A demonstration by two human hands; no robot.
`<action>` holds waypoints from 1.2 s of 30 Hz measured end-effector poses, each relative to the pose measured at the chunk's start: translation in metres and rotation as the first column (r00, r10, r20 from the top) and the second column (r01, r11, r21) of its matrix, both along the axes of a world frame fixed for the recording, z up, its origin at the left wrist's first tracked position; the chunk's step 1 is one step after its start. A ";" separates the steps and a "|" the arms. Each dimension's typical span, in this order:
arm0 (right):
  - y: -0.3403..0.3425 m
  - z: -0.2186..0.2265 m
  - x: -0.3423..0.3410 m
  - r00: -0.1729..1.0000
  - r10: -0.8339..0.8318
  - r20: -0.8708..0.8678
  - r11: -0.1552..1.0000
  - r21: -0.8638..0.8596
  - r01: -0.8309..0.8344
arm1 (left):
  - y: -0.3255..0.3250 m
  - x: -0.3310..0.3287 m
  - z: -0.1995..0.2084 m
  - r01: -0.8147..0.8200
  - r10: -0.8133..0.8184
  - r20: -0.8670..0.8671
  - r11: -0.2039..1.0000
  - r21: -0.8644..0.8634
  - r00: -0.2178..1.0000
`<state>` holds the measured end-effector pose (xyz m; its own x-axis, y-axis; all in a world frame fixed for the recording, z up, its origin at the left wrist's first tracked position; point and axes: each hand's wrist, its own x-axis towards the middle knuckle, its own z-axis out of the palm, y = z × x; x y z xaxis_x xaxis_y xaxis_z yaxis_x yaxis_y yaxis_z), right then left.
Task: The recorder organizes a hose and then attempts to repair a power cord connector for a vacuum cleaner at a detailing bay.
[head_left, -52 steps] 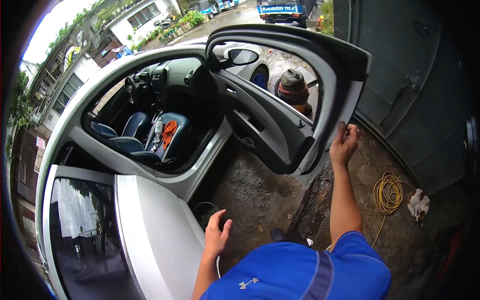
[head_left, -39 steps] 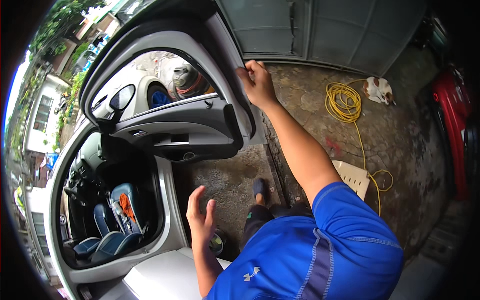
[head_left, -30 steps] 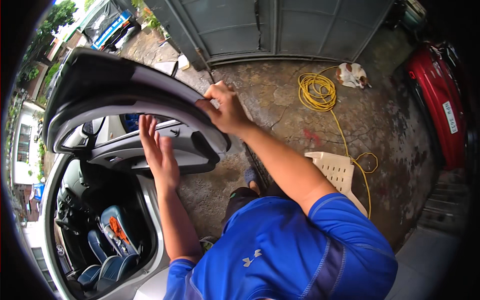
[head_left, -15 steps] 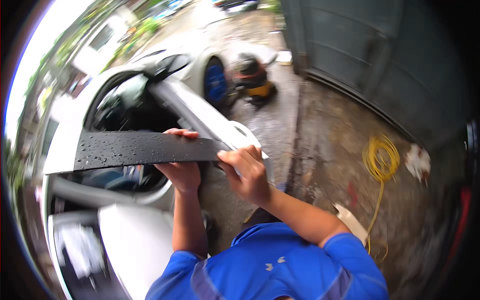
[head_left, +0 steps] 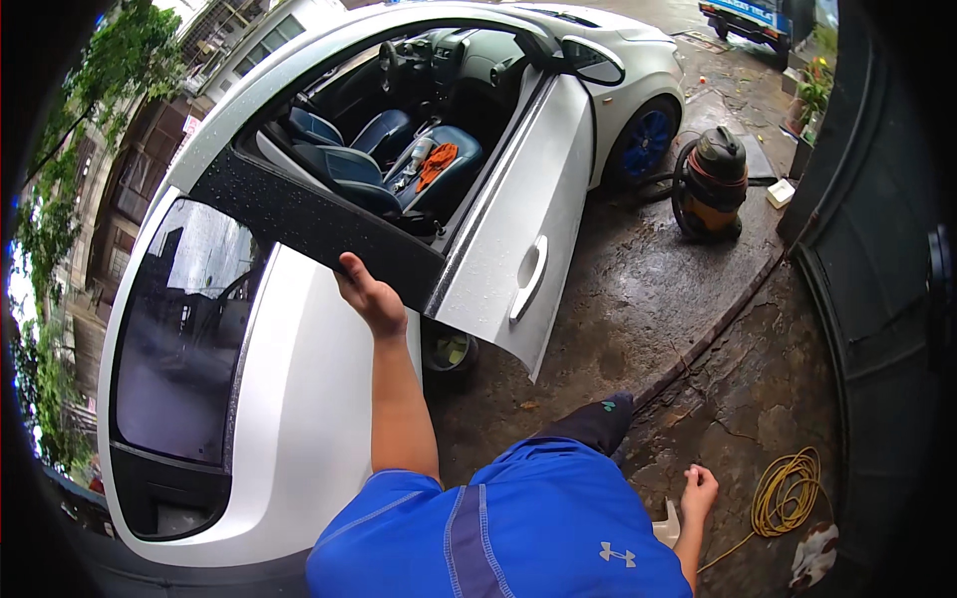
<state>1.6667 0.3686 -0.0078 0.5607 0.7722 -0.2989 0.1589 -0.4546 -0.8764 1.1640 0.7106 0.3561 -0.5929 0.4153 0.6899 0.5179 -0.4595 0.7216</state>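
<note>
The white car door (head_left: 518,199) stands open, with water drops on its black window pillar (head_left: 319,214). My left hand (head_left: 374,299) is at the lower edge of that pillar, near its handle-side end. Its thumb lies over the black surface, and the other fingers seem wrapped behind the edge, mostly hidden. Low on the right, my right hand (head_left: 700,490) hangs away from the car, its fingers curled together; whatever they may hold is too small to make out. Inside the car, an orange cloth (head_left: 437,165) and a clear bottle (head_left: 421,151) lie on a blue-black seat (head_left: 458,143).
A black and yellow vacuum cleaner (head_left: 713,184) stands beyond the door, near the blue front wheel (head_left: 649,142). By the car body sits a bucket (head_left: 451,351). At right, a yellow hose coil (head_left: 786,491) lies on wet ground near a dark metal gate (head_left: 887,299).
My right hand has left the black pillar and dropped to my right side. My left hand remains at the pillar. The view has swung, showing more of the car and its interior.
</note>
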 end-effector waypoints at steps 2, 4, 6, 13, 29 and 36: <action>-0.006 0.000 0.022 0.999 -0.034 0.040 0.995 -0.091 0.037 | 0.005 0.006 0.001 -0.076 0.093 -0.214 0.993 0.089 0.972; -0.002 -0.001 0.047 0.990 0.040 0.132 0.982 -0.189 -0.015 | 0.001 0.001 0.002 -0.104 0.107 -0.158 0.994 0.023 0.982; 0.033 0.007 0.057 0.958 0.145 0.249 0.975 -0.198 -0.096 | 0.002 0.005 0.000 -0.228 0.214 -0.180 0.972 -0.060 0.960; 0.218 0.042 0.031 0.908 0.389 0.155 0.917 -0.155 -0.366 | 0.009 0.063 -0.001 -0.454 0.520 -0.411 0.854 0.253 0.749; 0.463 -0.023 0.235 0.882 0.452 0.134 0.766 -0.565 -0.306 | 0.192 0.271 -0.017 0.083 -0.364 -0.472 0.852 -0.517 0.803; 0.536 -0.005 0.277 0.937 0.318 -0.143 0.834 -0.428 -0.348 | 0.309 0.358 -0.107 0.028 -0.848 -0.174 0.217 -0.976 0.501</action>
<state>1.9435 0.9041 -0.0125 0.2620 0.6874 -0.6774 0.3219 -0.7240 -0.6101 1.5218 1.0191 0.2490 0.3112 0.9266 -0.2110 0.8709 -0.1891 0.4537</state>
